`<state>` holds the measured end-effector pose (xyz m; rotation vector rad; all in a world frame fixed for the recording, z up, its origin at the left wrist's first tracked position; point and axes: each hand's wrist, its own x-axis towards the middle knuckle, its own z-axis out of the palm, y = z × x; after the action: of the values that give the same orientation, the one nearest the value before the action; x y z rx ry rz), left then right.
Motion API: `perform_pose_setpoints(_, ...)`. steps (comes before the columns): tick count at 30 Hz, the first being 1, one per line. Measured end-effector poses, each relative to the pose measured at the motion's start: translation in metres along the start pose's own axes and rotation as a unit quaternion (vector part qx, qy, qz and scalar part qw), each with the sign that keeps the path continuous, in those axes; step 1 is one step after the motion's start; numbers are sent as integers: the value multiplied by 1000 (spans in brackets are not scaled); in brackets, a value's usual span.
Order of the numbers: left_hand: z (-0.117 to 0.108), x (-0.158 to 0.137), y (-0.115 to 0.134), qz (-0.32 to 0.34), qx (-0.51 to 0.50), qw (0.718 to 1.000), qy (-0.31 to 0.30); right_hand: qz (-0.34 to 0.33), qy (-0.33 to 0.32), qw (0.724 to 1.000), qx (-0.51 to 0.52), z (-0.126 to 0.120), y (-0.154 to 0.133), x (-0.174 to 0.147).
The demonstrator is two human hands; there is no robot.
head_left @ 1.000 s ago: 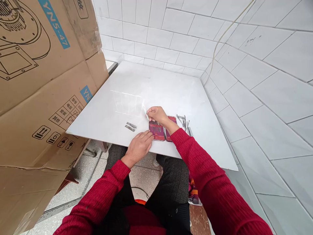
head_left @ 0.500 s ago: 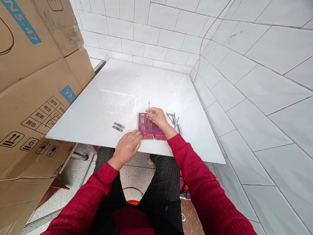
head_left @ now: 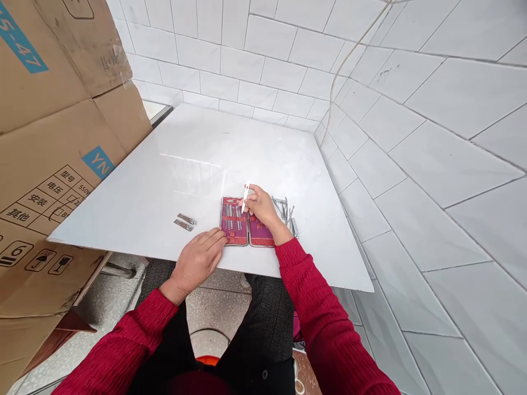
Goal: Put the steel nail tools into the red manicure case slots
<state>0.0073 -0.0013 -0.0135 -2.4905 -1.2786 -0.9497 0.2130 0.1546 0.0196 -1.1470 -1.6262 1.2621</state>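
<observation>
An open red manicure case (head_left: 235,240) with a purple lining lies near the table's front edge. Slim metal tools (head_left: 233,216) sit in a row under its left-side strap. My left hand (head_left: 198,262) holds the case by its lower left edge, fingers close together and thumb mostly hidden. Above the hinge, my right hand (head_left: 262,207) pinches a slender, shiny metal manicure tool (head_left: 246,196), tilted upright; its exact kind is unclear. That hand and wrist cover part of the right side. Two nail clippers (head_left: 185,221) lie left of the case.
Nippers (head_left: 281,205) and other metal tools (head_left: 292,219) lie right of the case, partly behind my wrist. The white table (head_left: 263,148) meets tiled walls behind and to the right. A large cardboard box (head_left: 74,131) stands at the left.
My right hand has brought the metal tool lower and turned it so its bright face shows. The left hand stays at the case edge; the whole view has shifted slightly.
</observation>
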Motion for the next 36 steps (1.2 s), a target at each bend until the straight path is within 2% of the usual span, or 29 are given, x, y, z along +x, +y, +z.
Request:
perform_pose_setpoints(27,0,2,1,11,18,1000,-9,5,49,999,-16,2,-1,-6)
perform_pose_setpoints(36,1,0,1,5,15,1000,-13,-18,87,995,-49,3,15,1)
